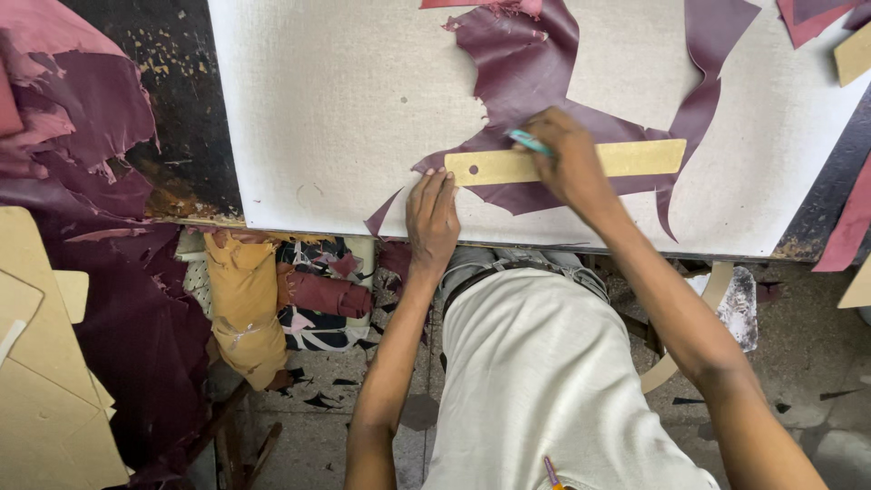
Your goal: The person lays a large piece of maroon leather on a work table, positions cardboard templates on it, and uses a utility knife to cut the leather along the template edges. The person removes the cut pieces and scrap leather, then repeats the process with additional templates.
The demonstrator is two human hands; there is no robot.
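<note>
A long tan cardboard strip template (635,157) lies across a piece of maroon leather (526,63) on a white cutting board (345,100). My left hand (432,218) presses flat on the leather just below the strip's left end, fingers together. My right hand (564,161) rests on the strip's middle and grips a teal pen-like tool (528,142), its tip at the strip's upper edge. The leather has been cut into irregular shapes with narrow tails.
More maroon hide (73,118) is heaped at the left beside tan cardboard patterns (45,381). Rolled fabric and leather bundles (245,299) sit under the table's edge. Leather scraps (817,18) and cardboard pieces lie at the right. Offcuts litter the concrete floor (807,363).
</note>
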